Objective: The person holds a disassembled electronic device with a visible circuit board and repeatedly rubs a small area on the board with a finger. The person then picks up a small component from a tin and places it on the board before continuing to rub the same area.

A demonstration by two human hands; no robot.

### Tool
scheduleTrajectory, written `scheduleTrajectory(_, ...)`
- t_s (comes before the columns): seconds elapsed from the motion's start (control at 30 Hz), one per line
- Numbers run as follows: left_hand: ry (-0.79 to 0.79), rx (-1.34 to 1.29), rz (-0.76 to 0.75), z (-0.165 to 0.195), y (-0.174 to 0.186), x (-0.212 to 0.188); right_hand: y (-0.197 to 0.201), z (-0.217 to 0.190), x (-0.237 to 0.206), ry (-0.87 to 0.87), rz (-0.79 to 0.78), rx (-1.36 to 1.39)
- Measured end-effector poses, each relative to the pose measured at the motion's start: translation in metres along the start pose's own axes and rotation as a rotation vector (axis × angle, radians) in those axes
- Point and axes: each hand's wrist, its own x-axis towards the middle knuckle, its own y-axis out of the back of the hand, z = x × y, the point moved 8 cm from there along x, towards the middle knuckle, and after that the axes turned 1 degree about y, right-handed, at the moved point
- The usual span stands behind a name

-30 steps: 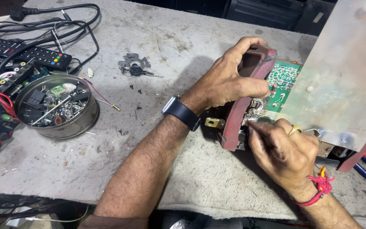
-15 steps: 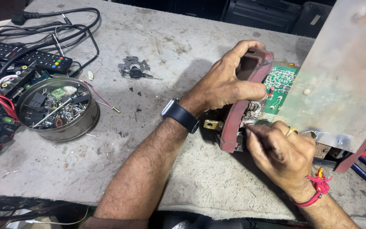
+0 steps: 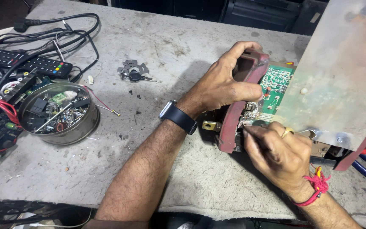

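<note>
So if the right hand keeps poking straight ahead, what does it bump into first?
Probably the shiny tangle of wires just behind the red end panel. The right hand points a thin tool up-left at it; depth is hard to judge.

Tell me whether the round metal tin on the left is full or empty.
Partly full. The round metal tin has no lid on and holds a loose jumble of small electronic parts and bits of wire below its rim.
</note>
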Motion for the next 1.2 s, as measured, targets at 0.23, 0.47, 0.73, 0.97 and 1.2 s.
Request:
scheduleTrajectory(0.23,0.016,0.023,0.004,0.002,0.0,0.001,0.005,0.001,0.001,-0.036,0.04,0.028)
scheduleTrajectory(0.47,0.029,0.044,0.021,0.001,0.001,0.002,0.004,0.002,0.0,-0.041,0.022,0.018)
scheduleTrajectory(0.73,0.018,0.048,0.012,0.005,0.0,0.001,0.004,0.002,0.001,0.008,-0.024,0.041)
scheduleTrajectory(0.97,0.125,0.001,0.008,0.003,-0.001,-0.004,0.014,0.012,-0.004,-0.02,0.028,0.115)
scheduleTrajectory(1.2,0.199,0.06,0.017,0.003,-0.007,0.001,0.063,0.05,-0.042,-0.332,0.328,0.19)
